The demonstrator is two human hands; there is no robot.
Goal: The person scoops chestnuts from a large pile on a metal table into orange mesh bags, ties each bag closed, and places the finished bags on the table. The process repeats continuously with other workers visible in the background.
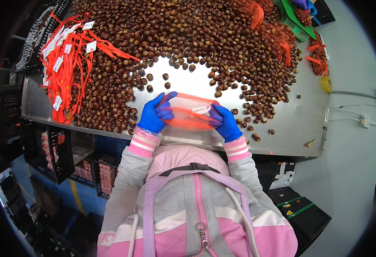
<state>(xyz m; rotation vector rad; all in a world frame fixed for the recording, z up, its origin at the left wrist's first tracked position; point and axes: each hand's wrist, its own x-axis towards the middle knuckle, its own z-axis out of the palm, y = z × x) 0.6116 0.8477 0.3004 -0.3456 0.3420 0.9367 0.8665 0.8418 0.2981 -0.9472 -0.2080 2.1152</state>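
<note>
Both my hands wear blue gloves and stretch a red mesh net bag [188,119] between them, just above the near edge of a metal table [290,128]. My left hand [154,114] grips the bag's left end, its fingers partly inside the mesh. At the right end my right hand [226,122] holds it, fingers seen through the net. A white printed label [201,109] shows on the bag. Beyond my hands lies a wide heap of chestnuts [181,29], with a few loose ones nearer. A bundle of flat red net bags with white tags [67,70] rests on the heap's left side.
Filled net bags of chestnuts [276,38] lie at the back right, near a green scoop-like tray [298,19] and a co-worker's blue-gloved hand [311,8]. Yellow tape [326,84] hangs at the right edge. Black crates [59,154] stand below left.
</note>
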